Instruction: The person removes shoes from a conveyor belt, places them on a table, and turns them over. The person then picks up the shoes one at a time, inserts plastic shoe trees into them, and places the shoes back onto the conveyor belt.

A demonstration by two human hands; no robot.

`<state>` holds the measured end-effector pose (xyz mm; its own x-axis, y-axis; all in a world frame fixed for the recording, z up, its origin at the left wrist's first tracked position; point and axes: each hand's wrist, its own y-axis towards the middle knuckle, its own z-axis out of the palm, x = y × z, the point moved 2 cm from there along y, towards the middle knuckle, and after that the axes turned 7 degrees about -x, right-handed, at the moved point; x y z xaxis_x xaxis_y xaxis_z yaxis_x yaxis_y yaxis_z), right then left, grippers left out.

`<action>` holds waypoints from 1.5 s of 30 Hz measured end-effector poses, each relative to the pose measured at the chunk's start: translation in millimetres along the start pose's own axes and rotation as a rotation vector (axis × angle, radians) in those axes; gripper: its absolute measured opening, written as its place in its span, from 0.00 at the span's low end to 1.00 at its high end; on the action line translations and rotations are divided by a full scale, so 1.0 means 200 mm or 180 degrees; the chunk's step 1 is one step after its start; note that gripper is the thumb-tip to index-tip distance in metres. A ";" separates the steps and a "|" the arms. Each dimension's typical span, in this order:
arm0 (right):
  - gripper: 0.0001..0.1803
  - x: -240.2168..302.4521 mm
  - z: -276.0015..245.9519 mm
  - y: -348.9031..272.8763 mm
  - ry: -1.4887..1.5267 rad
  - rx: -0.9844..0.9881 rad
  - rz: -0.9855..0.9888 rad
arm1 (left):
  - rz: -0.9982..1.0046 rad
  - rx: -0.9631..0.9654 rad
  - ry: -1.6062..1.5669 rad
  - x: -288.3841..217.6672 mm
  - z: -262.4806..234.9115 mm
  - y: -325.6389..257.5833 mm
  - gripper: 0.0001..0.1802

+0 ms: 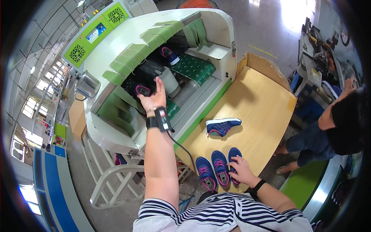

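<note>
My left hand reaches into the opening of a white and green conveyor machine, its fingers stretched out and thumb apart. Right by the thumb is a dark sneaker with a pink-edged collar, partly in shadow; whether they touch I cannot tell. Deeper inside, a navy and pink sneaker stands on the green perforated belt. Near my body, my right hand grips the rightmost sneaker of three in a row, beside the middle sneaker and the left sneaker. Another sneaker lies on its side farther up the wooden board.
The light wooden board adjoins the machine, with cardboard along its far edge. A metal pot sits on the machine's left side. A metal rail frame stands lower left. At right, a person works at a bench.
</note>
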<state>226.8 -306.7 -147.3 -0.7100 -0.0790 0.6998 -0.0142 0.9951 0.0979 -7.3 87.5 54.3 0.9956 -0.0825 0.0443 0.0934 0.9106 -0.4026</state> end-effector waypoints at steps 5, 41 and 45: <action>0.26 0.02 0.00 0.01 -0.0006 0.0063 -0.0010 | -0.0556 0.1073 0.2318 0.16 -0.31 -0.20 0.35; 0.46 -0.84 -0.39 0.27 0.1012 -0.2032 0.2143 | 0.1970 0.3461 0.8306 0.29 -1.56 -1.12 0.40; 0.33 -0.68 -0.28 0.08 0.2428 -0.2244 0.2161 | 0.1216 0.3103 0.8458 0.27 -1.53 -1.10 0.40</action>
<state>362.9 -282.5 -201.4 0.1683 0.1901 0.9672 0.7453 0.6176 -0.2511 28.9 -241.5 -135.5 -0.6652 0.5914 -0.4558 0.6484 0.7603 0.0402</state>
